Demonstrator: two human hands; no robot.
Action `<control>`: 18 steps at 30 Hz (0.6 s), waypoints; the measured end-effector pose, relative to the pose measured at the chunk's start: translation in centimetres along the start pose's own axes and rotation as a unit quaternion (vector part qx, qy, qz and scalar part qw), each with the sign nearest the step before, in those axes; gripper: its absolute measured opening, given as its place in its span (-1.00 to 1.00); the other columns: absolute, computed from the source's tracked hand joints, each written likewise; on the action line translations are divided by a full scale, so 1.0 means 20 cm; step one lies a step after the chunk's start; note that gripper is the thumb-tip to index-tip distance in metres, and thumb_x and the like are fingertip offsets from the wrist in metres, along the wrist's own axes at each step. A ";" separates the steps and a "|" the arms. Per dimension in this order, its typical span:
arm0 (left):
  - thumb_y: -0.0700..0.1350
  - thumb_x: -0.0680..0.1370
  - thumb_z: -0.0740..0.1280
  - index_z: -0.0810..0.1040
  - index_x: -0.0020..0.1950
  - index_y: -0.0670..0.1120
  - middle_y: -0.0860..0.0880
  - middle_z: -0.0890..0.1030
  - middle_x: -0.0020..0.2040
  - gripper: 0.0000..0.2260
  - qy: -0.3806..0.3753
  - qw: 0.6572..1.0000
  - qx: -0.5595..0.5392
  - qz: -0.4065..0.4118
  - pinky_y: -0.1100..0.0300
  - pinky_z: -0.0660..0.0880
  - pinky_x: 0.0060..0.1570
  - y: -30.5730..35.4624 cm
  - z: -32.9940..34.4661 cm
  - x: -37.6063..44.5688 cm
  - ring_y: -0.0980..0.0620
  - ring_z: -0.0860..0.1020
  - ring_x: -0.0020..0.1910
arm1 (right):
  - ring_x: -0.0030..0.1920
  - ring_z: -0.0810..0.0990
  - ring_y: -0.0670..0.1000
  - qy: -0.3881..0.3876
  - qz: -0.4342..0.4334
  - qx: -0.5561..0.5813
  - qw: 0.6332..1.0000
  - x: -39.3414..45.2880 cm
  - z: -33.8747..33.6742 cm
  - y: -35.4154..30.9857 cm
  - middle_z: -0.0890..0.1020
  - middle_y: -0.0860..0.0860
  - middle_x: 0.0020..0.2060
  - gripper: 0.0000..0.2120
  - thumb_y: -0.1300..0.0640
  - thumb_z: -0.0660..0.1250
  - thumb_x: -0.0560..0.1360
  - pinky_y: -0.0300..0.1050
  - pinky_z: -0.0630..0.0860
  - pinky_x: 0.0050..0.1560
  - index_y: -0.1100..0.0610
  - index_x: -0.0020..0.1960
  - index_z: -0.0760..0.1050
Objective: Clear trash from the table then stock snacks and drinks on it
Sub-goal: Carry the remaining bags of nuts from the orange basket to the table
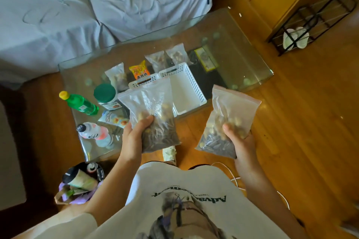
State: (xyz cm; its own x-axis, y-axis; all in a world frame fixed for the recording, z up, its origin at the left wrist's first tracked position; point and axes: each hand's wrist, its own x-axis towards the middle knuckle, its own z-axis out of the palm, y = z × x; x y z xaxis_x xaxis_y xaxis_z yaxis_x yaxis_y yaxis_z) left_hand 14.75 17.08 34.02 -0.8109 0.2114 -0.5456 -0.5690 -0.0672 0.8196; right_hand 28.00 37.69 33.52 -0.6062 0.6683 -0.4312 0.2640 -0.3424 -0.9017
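Observation:
My left hand (134,137) grips a clear zip bag of seeds and nuts (153,108) above the near edge of the glass table (242,58). My right hand (240,139) holds a second zip bag of the same mix (231,114) over the floor, right of the table. Two white perforated baskets (184,85) stand mid-table, the right one empty. Behind them lie three small snack bags (175,53) and an orange snack packet (140,70). At the table's left are a green bottle (81,103), a green-lidded jar (105,95) and a clear bottle (95,132).
A purple trash bag (77,184) holding cups and a can sits on the floor at my lower left. A grey-covered sofa (77,6) lies beyond the table. A black wire shoe rack (310,23) stands at the far right by a wooden cabinet.

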 end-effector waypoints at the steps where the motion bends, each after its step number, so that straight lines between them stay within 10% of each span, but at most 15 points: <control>1: 0.04 0.23 0.44 0.60 -0.08 -0.06 -0.02 0.69 -0.26 -0.68 -0.012 1.000 0.007 0.009 0.23 0.55 -0.38 0.05 0.04 0.07 0.03 0.67 -0.30 | 0.11 0.61 0.05 0.003 0.004 0.004 1.000 0.07 0.02 -0.04 0.64 -0.03 0.06 -0.61 0.08 0.43 0.34 0.03 0.54 0.12 -0.06 0.15 0.49; 8: -0.01 0.33 0.37 0.58 -0.05 0.00 0.05 0.71 -0.24 -0.77 -0.016 0.999 0.028 0.022 0.34 0.54 -0.36 0.23 0.34 0.44 0.10 0.68 -0.26 | -0.07 0.60 -0.36 0.003 0.009 -0.011 1.000 0.55 0.14 -0.19 0.61 -0.43 -0.13 -0.60 -0.21 0.41 0.20 -0.46 0.52 -0.24 -0.21 0.03 0.48; 15: -0.11 0.45 0.38 0.57 -0.02 0.01 0.11 0.70 -0.21 -0.87 0.083 0.997 0.004 0.006 0.37 0.53 -0.32 0.12 0.58 0.84 0.18 0.65 -0.21 | 0.06 0.60 -0.17 -0.031 0.029 -0.035 0.998 1.12 0.28 -0.16 0.63 -0.28 -0.02 -0.53 0.02 0.46 0.28 -0.31 0.57 -0.13 -0.17 0.15 0.45; 18: -0.14 0.51 0.31 0.55 -0.02 0.02 0.07 0.67 -0.12 -0.90 0.139 0.990 -0.024 -0.016 0.29 0.50 -0.22 0.02 0.68 1.04 0.14 0.62 -0.12 | 0.26 0.48 0.00 -0.050 0.071 -0.060 0.994 1.37 0.36 -0.11 0.49 -0.05 0.27 -0.39 0.09 0.43 0.39 0.05 0.47 0.25 -0.06 0.37 0.29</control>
State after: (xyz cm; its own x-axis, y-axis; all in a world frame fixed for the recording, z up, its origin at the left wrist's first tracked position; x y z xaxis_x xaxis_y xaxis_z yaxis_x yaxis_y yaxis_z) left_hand -0.56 34.71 25.33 -0.7949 -0.0619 -0.6036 -0.5953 -0.1128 0.7955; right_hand 5.43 52.12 23.95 -0.6271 0.5475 -0.5541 0.4353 -0.3436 -0.8321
